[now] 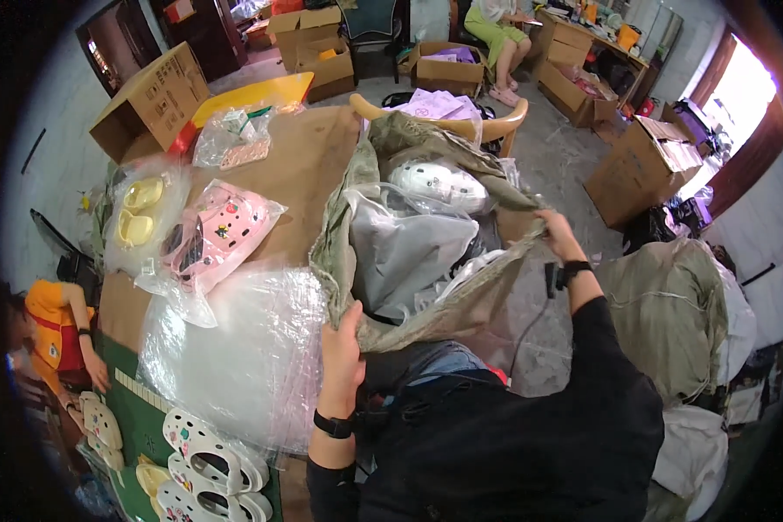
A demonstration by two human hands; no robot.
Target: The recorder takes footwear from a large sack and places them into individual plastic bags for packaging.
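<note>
A large grey-green woven sack (332,228) gapes in front of me, its rim pulled apart between my hands. My left hand (344,352) is closed on the near left part of the rim. Out to the right, my right hand (561,233) grips the rim's right side. Inside the sack lie white clogs (439,184) in clear plastic, with a cloudy plastic bag (409,252) nearer to me. What lies deeper is hidden. Left of the sack, a stack of clear plastic bags (235,348) covers the table.
Bagged pink clogs (230,226) and yellow shoes (139,209) lie on the table (313,148). White clogs (204,452) stand on a green mat at lower left, near a co-worker's hand (98,374). A wooden chair (500,126) stands beyond the sack; a filled sack (661,304) is at right.
</note>
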